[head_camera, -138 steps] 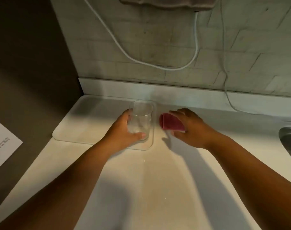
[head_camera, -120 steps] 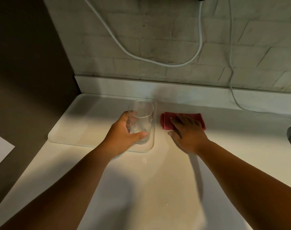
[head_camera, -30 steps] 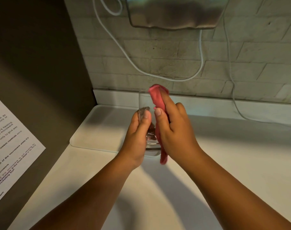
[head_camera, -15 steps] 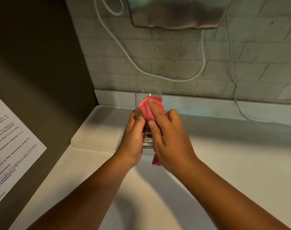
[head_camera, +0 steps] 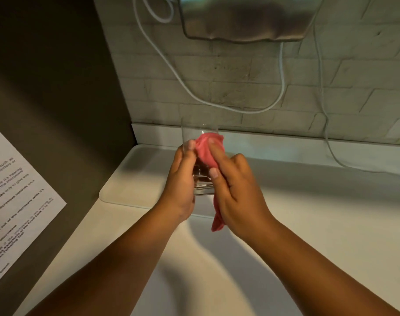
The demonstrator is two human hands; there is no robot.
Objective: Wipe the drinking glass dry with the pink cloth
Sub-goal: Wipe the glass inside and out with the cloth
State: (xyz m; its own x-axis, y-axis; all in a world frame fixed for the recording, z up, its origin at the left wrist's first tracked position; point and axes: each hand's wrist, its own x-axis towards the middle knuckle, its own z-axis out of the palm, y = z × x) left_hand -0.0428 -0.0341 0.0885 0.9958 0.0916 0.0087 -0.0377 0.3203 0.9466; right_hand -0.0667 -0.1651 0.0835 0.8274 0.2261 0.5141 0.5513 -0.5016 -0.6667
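Note:
A clear drinking glass point(head_camera: 198, 133) is held upright in the air over the white counter, mouth up. My left hand point(head_camera: 182, 183) grips its left side and base. My right hand point(head_camera: 234, 190) holds the pink cloth point(head_camera: 206, 151) and presses it against the glass's right side, near the rim. A tail of the cloth hangs down below my right palm. The lower part of the glass is mostly hidden between my hands.
A white tray point(head_camera: 135, 179) lies on the counter below the glass, against the dark side wall. A metal unit point(head_camera: 244, 17) is mounted on the brick wall above, with white cables point(head_camera: 190, 92) looping down. A printed sheet point(head_camera: 14, 201) is stuck to the left wall.
Over the last seconds the glass and cloth were lifted from the counter. In the last second the cloth moved down from above the rim onto the glass's upper side.

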